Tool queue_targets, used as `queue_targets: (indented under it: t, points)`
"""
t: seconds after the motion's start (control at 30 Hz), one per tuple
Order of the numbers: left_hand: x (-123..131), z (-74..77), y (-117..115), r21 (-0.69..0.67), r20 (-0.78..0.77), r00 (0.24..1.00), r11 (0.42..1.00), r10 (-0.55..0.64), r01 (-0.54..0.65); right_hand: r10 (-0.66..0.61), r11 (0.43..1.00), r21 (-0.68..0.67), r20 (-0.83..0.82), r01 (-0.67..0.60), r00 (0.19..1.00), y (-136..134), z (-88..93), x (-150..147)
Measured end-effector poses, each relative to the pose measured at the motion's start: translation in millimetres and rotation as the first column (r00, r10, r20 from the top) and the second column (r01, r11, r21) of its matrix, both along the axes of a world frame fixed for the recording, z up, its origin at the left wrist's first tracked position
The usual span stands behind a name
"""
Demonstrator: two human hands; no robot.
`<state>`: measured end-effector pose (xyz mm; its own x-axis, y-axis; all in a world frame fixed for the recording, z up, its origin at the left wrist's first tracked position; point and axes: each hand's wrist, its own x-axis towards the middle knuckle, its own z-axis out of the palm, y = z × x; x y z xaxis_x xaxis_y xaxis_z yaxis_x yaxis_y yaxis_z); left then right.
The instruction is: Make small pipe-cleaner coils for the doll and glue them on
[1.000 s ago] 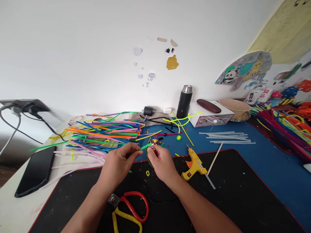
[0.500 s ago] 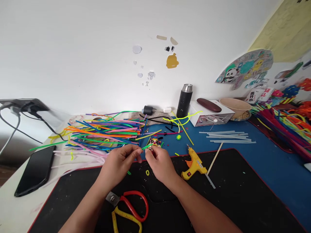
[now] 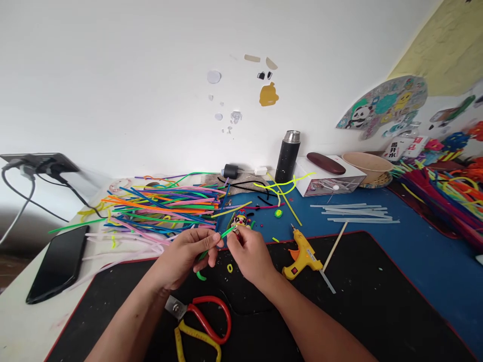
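Note:
My left hand (image 3: 198,247) pinches a green pipe cleaner (image 3: 227,232), whose loose end curls below the fingers. My right hand (image 3: 251,251) is closed at the strip's other end, around a small tool with a dark red handle (image 3: 238,235); the fingers hide most of it. Just behind the hands is a small colourful figure (image 3: 240,218) with a painted-looking face. Beneath them, a tiny yellow-green ring (image 3: 230,268) lies on the black mat (image 3: 347,301). Scissors (image 3: 211,322) with one red and one yellow handle rest near the front edge.
A yellow glue gun (image 3: 304,256) lies right of my right hand, by a thin wooden stick (image 3: 335,247). Glue sticks (image 3: 356,212) are farther right. Many pipe cleaners (image 3: 162,208) pile up at left, beside a phone (image 3: 58,264). A black thermos (image 3: 288,158) stands by the wall.
My left hand has turned slightly and its lower fingers have opened a little, so more of the green pipe cleaner shows. The right hand stays almost where it was.

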<state>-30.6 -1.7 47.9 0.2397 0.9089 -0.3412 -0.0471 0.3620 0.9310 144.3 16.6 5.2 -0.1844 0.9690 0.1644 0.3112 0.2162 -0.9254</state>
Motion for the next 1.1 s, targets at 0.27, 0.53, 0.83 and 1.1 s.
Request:
queue_targets:
  t: [0.27, 0.53, 0.83, 1.1]
  points:
    - [-1.8, -4.9, 1.7, 0.041, -0.016, 1.0, 0.999, 0.019, -0.018, 0.043, 0.999, -0.028, 0.017, -0.042, 0.999, -1.9, -1.3, -1.5]
    - [-1.4, -3.7, 2.7, 0.145, -0.147, 0.986, 0.988, 0.076, -0.054, 0.048, 0.998, -0.05, 0.023, -0.047, 0.999, -2.5, -1.7, -2.1]
    - [-2.1, -8.9, -2.0, 0.5, -0.441, 0.859, 0.866, 0.26, -0.005, 0.066, 0.996, -0.058, 0.015, -0.065, 0.998, -1.7, -3.8, -2.5]
    - [-3.6, -18.0, -5.1, 0.766, -0.622, 0.585, 0.561, 0.52, 0.315, 0.069, 0.992, -0.103, -0.045, -0.073, 0.997, -1.4, -4.3, -3.2]
